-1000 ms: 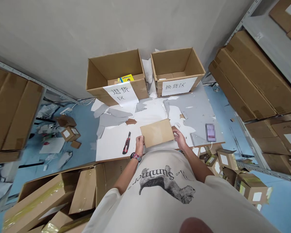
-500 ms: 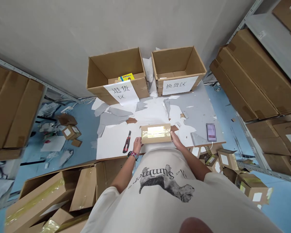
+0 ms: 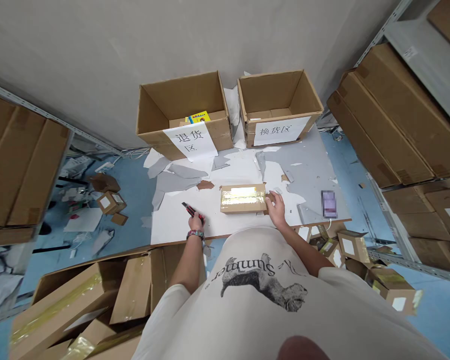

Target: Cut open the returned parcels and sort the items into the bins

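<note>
My left hand (image 3: 196, 221) is wrapped round a red and black utility knife (image 3: 189, 210) at the table's front left; the knife's dark tip points up and left. A small brown carton (image 3: 243, 199) with shiny yellowish tape and a white label lies flat at the front middle of the table (image 3: 172, 227). At the carton's right end is my right hand (image 3: 276, 206), its fingers apart and the fingertips close to the carton's edge.
Two large open cartons stand at the back, the left one (image 3: 225, 135) holding a yellow box, the right one (image 3: 317, 112) beside it. Torn paper (image 3: 187, 171) covers parts of the table. A phone (image 3: 329, 204) lies at the right. Cartons (image 3: 129, 290) fill the lower left.
My left hand has let go of the carton, moved left and taken hold of the knife. The carton now lies slightly farther from me. My right hand's fingers have loosened.
</note>
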Action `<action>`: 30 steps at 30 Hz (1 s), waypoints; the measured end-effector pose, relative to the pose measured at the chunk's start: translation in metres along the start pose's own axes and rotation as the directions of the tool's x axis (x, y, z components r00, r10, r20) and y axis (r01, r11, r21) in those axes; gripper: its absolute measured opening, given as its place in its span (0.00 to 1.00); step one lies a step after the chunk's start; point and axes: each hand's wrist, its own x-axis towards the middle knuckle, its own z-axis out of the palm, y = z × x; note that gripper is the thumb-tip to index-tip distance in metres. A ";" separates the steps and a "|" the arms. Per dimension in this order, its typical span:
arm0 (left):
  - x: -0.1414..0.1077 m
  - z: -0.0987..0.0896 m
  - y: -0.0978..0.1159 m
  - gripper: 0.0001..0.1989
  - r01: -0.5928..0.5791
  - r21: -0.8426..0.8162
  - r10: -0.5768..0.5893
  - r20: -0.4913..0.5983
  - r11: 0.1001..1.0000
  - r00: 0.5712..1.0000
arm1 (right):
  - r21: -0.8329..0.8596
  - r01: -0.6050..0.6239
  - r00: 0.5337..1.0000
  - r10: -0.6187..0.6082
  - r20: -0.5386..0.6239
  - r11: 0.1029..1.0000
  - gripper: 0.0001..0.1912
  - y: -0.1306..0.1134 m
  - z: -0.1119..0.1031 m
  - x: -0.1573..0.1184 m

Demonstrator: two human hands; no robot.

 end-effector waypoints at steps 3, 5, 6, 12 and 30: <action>-0.030 0.032 0.010 0.25 -0.079 -0.152 0.089 0.057 0.985 0.994 | 0.118 0.028 0.997 -0.036 0.068 0.993 0.32 -0.026 0.010 -0.001; -0.057 0.043 0.011 0.31 -0.138 -0.248 0.201 0.248 0.959 0.948 | 0.243 -0.063 0.966 -0.002 0.258 0.968 0.34 -0.043 0.021 -0.003; -0.070 0.045 0.011 0.34 -0.156 -0.264 0.247 0.359 0.952 0.900 | 0.294 -0.137 0.931 0.022 0.364 0.946 0.35 -0.049 0.027 -0.004; -0.088 0.028 0.021 0.29 -0.365 -0.152 0.396 0.362 0.918 0.844 | 0.282 -0.296 0.869 0.135 0.475 0.912 0.38 -0.058 0.044 0.003; -0.003 0.036 0.066 0.51 -0.517 -0.044 0.434 0.605 0.855 0.667 | -0.370 0.862 0.407 -0.038 0.913 0.346 0.29 -0.130 0.078 0.038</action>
